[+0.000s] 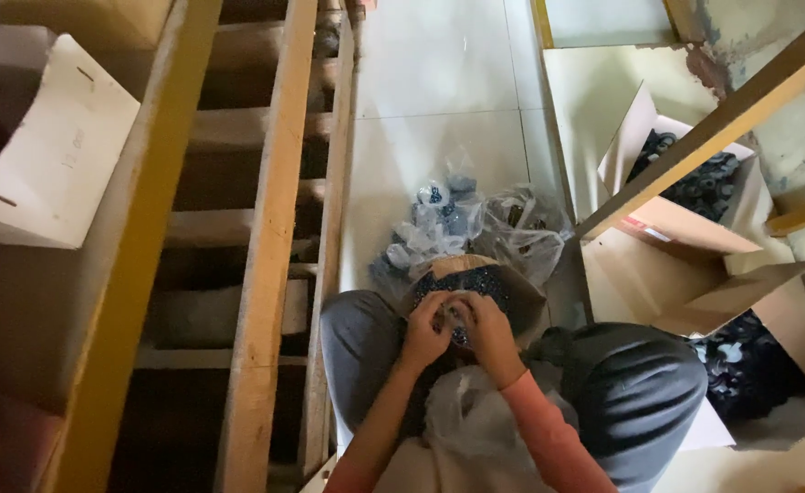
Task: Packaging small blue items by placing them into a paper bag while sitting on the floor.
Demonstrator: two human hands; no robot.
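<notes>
My left hand [425, 330] and my right hand [487, 330] meet in front of me, fingers pinched together around a small dark part [458, 335] held between them. They hover just over a small open cardboard box [521, 290] filled with small dark parts, which sits between my knees in grey trousers. A white plastic bag [471, 415] lies in my lap under my forearms. How the part is gripped is too small to make out.
Clear plastic bags [512, 228] of dark parts lie on the white tiled floor beyond the box. Open cartons of dark parts stand at right [695, 178] and lower right [749, 361]. Wooden rack rails [270, 246] run along the left, a wooden beam [722, 123] crosses at right.
</notes>
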